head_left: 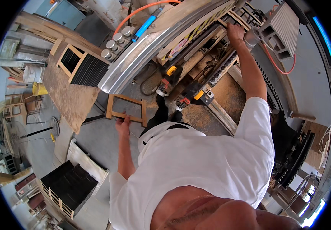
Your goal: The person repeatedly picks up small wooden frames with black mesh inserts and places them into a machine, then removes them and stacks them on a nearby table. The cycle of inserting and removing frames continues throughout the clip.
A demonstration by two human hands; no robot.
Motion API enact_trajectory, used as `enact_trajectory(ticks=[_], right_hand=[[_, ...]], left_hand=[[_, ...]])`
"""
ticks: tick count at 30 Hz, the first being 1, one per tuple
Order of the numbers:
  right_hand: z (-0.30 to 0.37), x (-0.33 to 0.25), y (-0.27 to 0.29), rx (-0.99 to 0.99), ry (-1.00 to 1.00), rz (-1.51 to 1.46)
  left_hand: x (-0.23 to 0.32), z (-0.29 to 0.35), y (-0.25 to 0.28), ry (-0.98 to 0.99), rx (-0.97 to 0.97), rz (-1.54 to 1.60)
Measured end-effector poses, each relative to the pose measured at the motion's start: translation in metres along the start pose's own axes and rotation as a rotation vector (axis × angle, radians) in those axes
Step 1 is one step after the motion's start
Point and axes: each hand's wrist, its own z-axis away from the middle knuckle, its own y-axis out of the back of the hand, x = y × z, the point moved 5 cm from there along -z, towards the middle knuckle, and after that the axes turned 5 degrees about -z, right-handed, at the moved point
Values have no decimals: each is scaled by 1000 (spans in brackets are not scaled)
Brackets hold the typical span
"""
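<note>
Low on my left, my left hand (123, 124) is closed on one side of a small rectangular wooden frame (144, 113). Its middle is open and the floor shows through. My right hand (235, 34) reaches to the far right, over the end of a long machine (194, 94) with black and orange clamp parts. Its fingers are curled beside pale wooden slats (239, 19); what they grip is hidden by the hand.
A brown board table (67, 84) at the left bears a stack of dark-filled wooden frames (90, 71). A curved metal guard (135, 61) runs along the machine's far side. Sawdust (227, 96) lies beneath. A second dark stack (67, 186) stands lower left, near a fan (14, 136).
</note>
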Motion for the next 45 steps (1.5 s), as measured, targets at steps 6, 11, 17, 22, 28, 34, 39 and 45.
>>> enact_trajectory(ticks=[6, 11, 17, 22, 28, 34, 39, 45], right_hand=[[-10, 30, -25, -181, -212, 12], [11, -21, 47, 187, -50, -255], [99, -167, 164, 385, -165, -1005], [186, -260, 164, 266, -318, -1161], [279, -317, 99, 14, -592, -1156], [349, -342, 68, -88, -767, -1048], [351, -358, 77, -146, -821, -1041], [395, -347, 87, -70, -865, -1082]], left_hand=[[96, 12, 57, -332, -37, -62], [174, -12, 122, -401, -40, 228], [245, -148, 176, -397, -85, 469], [297, -279, 180, -315, -86, 369], [316, -328, 162, -279, 169, -235], [349, -236, 117, -962, 303, -642], [335, -208, 66, -1250, 66, -1035], [325, -213, 61, -1117, 120, -1033]])
